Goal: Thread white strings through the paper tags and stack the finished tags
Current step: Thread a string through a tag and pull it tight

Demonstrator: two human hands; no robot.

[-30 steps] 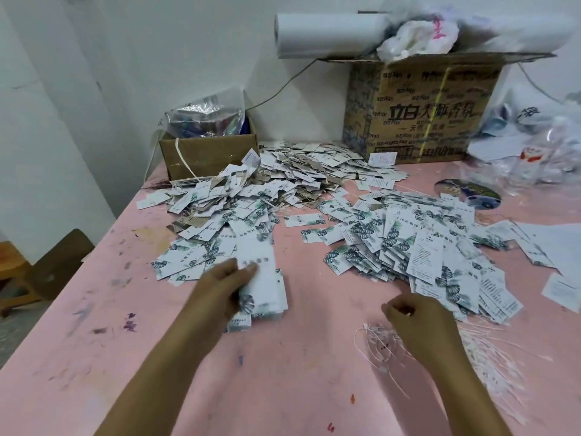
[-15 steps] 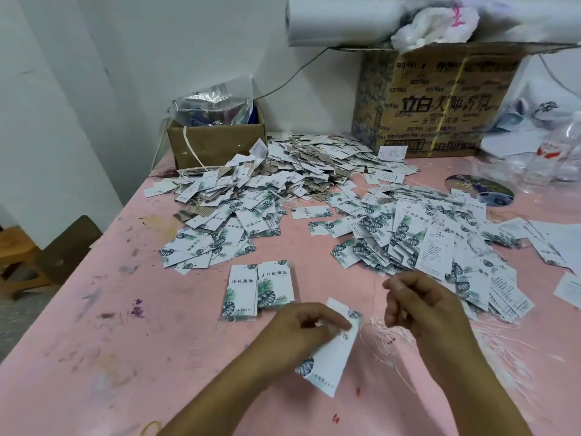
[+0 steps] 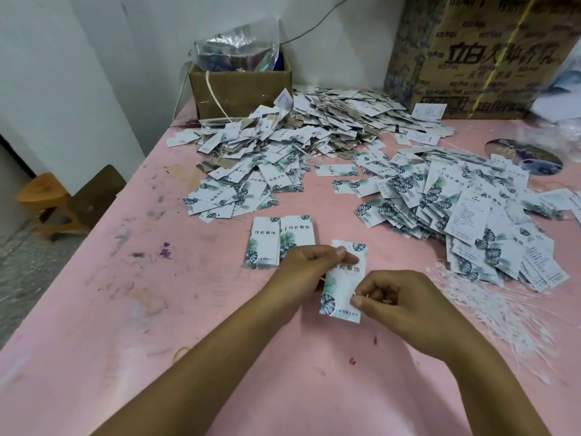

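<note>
- Pink table (image 3: 94,309), paint-flecked, set against a white wall; work going on toward the near edge.
- Reference for all places: held tag (image 3: 341,280), leaf-printed face up, tilted, raised just off the table.
- Just beyond and to the left of held tag: two short stacks (image 3: 279,237) of tags, side by side and squared up. No strings seen on them; cannot tell whether finished or waiting.
- Far beyond held tag, at the foot of the small cardboard box (image 3: 239,86): far heap (image 3: 330,121) with thin strings showing among the tags. Judged already threaded, though dumped loose rather than stacked.
- Beyond and to the right of held tag: near heap (image 3: 456,209), no strings evident. Judged not yet threaded.
- Right of held tag: string bundle (image 3: 490,297) lying loose, plenty left.
- Progress estimate: mid-task, one tag in hand, a large share remaining.
- Left hand (image 3: 301,269): thumb and curled fingers pinching held tag near its top, thumb on the printed face.
- Right hand (image 3: 399,300): fingers curled, thumb and forefinger pressed together at the lower right edge of held tag, pinching what looks like a thin white string (image 3: 354,292). Hole not visible; threading not confirmed.
</note>
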